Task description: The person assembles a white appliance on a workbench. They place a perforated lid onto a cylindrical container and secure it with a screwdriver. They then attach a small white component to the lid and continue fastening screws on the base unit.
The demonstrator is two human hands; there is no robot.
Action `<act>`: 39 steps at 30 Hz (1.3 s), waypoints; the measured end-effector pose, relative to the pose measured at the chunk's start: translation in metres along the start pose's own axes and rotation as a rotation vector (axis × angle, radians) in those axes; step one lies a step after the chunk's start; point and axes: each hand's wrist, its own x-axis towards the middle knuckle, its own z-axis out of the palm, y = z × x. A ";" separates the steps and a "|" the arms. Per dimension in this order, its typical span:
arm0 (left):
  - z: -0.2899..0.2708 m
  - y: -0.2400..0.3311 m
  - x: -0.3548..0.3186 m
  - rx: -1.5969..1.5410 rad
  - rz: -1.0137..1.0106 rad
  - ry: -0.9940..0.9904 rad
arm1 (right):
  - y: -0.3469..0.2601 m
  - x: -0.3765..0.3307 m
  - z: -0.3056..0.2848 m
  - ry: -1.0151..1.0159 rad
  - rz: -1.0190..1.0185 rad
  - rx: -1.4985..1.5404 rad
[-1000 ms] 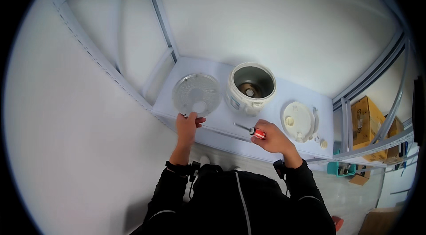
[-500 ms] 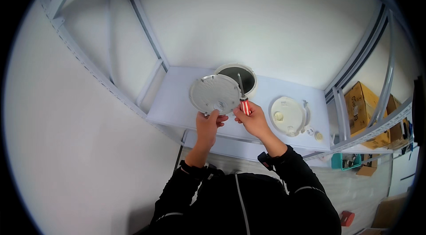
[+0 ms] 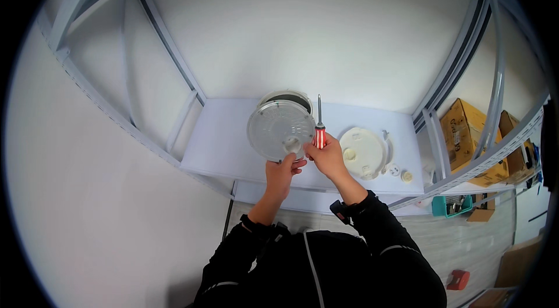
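My left hand holds a round grey-white ribbed lid by its lower edge, raised and tilted toward me. My right hand grips a screwdriver with a red-and-white striped handle, its shaft pointing up beside the lid's right edge. Behind the lid, a round white cooker body stands on the pale table, mostly hidden; only its upper rim shows.
A white round cover part lies to the right on the table, with two small white caps beside it. A white metal frame rings the table. Cardboard boxes, a teal bin and a red object sit at the right.
My left hand lifted the lid off the table and brought it up before the cooker. My right hand swung the screwdriver upright and moved in next to the lid.
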 end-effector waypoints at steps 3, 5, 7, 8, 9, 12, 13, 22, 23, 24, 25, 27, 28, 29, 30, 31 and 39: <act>-0.002 -0.002 0.002 0.072 -0.057 -0.036 | -0.002 0.007 -0.007 0.008 0.015 0.006; -0.006 -0.004 0.004 0.101 -0.060 -0.056 | -0.005 0.011 -0.011 0.009 0.017 0.010; -0.007 -0.004 0.004 0.113 -0.061 -0.067 | -0.006 0.014 -0.014 0.011 0.020 0.016; -0.008 -0.003 0.004 0.111 -0.059 -0.068 | -0.006 0.016 -0.016 0.014 0.015 0.009; -0.008 -0.002 0.004 0.109 -0.057 -0.069 | -0.006 0.018 -0.018 0.016 0.009 0.000; -0.013 0.003 0.005 0.082 -0.061 -0.032 | -0.010 0.022 -0.021 0.009 0.010 -0.022; -0.016 0.007 0.007 0.093 -0.053 0.001 | -0.012 0.023 -0.021 0.004 0.013 -0.028; -0.075 0.033 0.045 0.596 0.455 0.262 | -0.013 0.046 -0.028 -0.093 0.072 -0.050; -0.078 0.038 0.049 0.586 0.429 0.242 | -0.014 0.048 -0.028 -0.108 0.076 -0.046; -0.081 0.044 0.052 0.577 0.401 0.223 | -0.015 0.050 -0.028 -0.125 0.082 -0.040; -0.083 0.049 0.055 0.568 0.373 0.204 | -0.017 0.051 -0.028 -0.140 0.088 -0.035; -0.085 0.052 0.060 0.592 0.363 0.170 | -0.018 0.055 -0.027 -0.179 0.069 -0.059; -0.087 0.052 0.063 0.626 0.380 0.156 | -0.018 0.057 -0.027 -0.198 0.059 -0.071; -0.088 0.052 0.065 0.660 0.398 0.141 | -0.018 0.060 -0.027 -0.208 0.059 -0.088; -0.088 0.053 0.067 0.663 0.380 0.136 | -0.018 0.063 -0.027 -0.217 0.058 -0.104; -0.088 0.055 0.068 0.665 0.362 0.132 | -0.018 0.066 -0.028 -0.226 0.057 -0.121; -0.081 0.077 0.074 0.714 0.236 0.007 | -0.004 0.095 -0.030 -0.145 0.050 -0.216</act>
